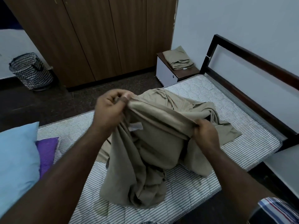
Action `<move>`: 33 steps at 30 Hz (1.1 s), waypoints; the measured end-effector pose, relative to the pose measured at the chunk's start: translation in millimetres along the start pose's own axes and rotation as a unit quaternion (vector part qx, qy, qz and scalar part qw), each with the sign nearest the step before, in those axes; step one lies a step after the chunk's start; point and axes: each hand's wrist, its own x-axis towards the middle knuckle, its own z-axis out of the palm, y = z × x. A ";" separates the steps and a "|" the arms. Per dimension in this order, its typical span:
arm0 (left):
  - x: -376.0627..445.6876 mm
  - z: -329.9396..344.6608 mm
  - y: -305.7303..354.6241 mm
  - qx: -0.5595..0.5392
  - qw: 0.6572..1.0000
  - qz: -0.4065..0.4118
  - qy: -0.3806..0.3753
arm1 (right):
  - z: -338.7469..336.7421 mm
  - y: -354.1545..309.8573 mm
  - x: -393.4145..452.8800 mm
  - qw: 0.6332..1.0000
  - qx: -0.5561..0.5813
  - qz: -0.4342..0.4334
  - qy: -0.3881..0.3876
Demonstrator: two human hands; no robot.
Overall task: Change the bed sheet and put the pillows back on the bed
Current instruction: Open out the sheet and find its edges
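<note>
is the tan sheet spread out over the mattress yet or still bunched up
Bunched up. The tan sheet hangs in folds from both hands' grip, left hand and right hand, and the striped mattress lies bare around it.

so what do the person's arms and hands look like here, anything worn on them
Both forearms are bare right down to the wrists: no sleeves, gloves, watch or bracelet show. The left hand and right hand carry no rings that can be seen. A bit of striped cloth in white, blue and red shows at the lower right edge, probably clothing.

Both arms reach forward. Left hand (110,104) raised, fingers curled, pinching sheet (145,143) edge; right hand (206,133) lower, gripping it.
</note>
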 end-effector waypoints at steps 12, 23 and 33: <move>-14.1 64.8 -8.7 0.192 0.957 -0.051 -0.212 | -27.9 -99.1 14.8 0.955 0.132 -0.266 -0.021; -5.5 46.3 8.3 0.204 0.959 -0.009 -0.194 | 7.6 -13.1 17.4 0.979 0.007 -0.202 0.037; 10.2 22.6 14.3 0.050 0.994 -0.063 -0.070 | 14.2 -8.2 9.0 0.985 0.142 0.016 -0.099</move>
